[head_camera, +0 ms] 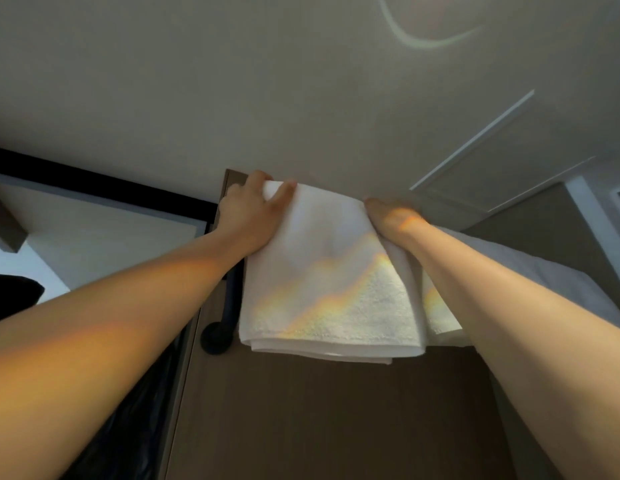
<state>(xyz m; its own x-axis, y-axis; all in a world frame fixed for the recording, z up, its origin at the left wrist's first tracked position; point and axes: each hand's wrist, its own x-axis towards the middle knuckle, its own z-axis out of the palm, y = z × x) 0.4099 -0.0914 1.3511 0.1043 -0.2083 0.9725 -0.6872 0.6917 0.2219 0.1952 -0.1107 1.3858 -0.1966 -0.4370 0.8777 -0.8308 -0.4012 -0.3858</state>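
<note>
White folded towel [331, 285], hanging flat — perhaps over a door top, raised overhead

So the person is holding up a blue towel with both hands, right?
Not quite. The towel is white, not blue, with only a streak of rainbow light across it, as the head view shows. The rest is right: the left hand grips its top left corner and the right hand holds its top right edge.

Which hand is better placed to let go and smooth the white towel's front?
Probably the right hand: it lies at the upper right edge of the towel, grip blurred, while the left hand pinches the top left corner, anchoring it.
</note>
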